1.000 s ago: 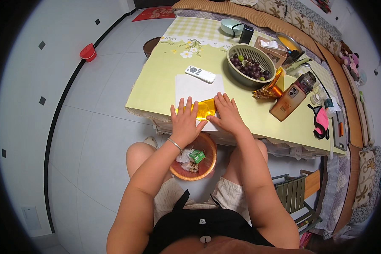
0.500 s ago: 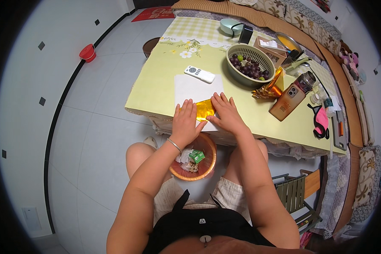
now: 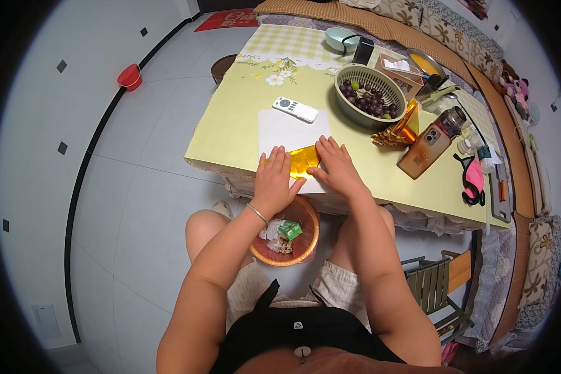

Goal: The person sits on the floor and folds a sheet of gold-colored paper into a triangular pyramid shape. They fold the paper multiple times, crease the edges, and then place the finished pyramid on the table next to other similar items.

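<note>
A shiny gold foil sheet (image 3: 303, 161) lies on white paper (image 3: 293, 129) at the table's near edge. My left hand (image 3: 273, 176) rests flat over the foil's left side, fingers stretched out. On the opposite side, my right hand (image 3: 338, 165) lies with its fingers extended and its thumb on the foil's right edge. Both palms hide parts of the foil and paper. Just beyond the hands, a white remote control (image 3: 295, 109) sits across the paper's top edge. Folded gold foil pieces (image 3: 397, 132) stand to the right, beside the basket.
A basin with a strainer (image 3: 341, 110) holds grapes. Right of it are a phone (image 3: 422, 151), a dark-lidded jar (image 3: 450, 120) and a pink-and-black eye mask (image 3: 473, 179). An orange-rimmed waste bin (image 3: 313, 240) stands between my knees. A green folding stool (image 3: 431, 287) is at the right.
My right hand has slid slightly to the right along the foil, uncovering a little more of it. The left hand stays in place.
</note>
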`<state>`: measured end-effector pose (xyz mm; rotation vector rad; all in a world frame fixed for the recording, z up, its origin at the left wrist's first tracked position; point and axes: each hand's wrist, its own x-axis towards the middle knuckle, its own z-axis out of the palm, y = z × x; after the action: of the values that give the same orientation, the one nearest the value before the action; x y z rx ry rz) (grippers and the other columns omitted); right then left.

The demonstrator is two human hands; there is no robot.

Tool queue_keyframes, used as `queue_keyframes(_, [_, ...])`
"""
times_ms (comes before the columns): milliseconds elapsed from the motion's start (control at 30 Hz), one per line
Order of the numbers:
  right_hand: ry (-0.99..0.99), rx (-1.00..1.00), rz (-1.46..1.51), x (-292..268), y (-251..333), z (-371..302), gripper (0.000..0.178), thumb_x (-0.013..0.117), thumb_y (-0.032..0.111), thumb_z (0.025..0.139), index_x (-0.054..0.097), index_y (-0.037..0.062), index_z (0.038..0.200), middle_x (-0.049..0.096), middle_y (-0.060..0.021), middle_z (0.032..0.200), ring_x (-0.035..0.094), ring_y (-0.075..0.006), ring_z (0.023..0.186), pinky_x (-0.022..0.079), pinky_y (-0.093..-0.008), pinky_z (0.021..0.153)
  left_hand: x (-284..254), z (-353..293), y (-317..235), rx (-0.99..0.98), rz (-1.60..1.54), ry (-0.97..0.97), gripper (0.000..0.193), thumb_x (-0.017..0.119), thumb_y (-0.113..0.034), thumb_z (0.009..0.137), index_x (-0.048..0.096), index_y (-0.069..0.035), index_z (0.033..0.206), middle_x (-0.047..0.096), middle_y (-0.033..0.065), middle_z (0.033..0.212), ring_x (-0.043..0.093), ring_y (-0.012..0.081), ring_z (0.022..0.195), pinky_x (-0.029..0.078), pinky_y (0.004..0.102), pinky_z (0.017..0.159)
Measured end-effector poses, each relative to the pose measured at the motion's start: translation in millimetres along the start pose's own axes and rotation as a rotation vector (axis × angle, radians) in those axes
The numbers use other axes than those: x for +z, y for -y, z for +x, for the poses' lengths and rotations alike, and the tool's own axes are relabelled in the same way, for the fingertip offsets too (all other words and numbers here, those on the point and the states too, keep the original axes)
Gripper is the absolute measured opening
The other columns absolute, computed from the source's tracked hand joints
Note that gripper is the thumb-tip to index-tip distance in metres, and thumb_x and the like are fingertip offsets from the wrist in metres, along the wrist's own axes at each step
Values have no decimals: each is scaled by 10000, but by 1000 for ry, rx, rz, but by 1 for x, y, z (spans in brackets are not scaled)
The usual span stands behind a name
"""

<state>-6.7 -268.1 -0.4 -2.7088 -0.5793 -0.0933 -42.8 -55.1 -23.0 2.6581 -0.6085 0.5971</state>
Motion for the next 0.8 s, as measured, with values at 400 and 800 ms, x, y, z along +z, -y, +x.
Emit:
queue_keyframes(400, [-13, -4, 55, -2, -1, 1, 737, 713, 397, 859, 449, 21, 1435, 400, -196, 1540, 302, -382, 1463, 227, -544, 1189, -3, 0, 1, -3, -33, 13, 697, 665, -423, 887, 513, 71, 1354, 476, 263, 1450, 417, 387, 1390, 259, 553, 1161])
queue_keyframes(800, [-24, -4, 76, 3, -4, 1, 720, 711, 383, 862, 453, 23, 1430, 388, -194, 1547, 286, -386, 1470, 208, -555, 1194, -1, -1, 0, -4, -35, 32, 705, 643, -422, 906, 484, 76, 1379, 441, 266, 1478, 383, 394, 1410, 221, 548, 1176])
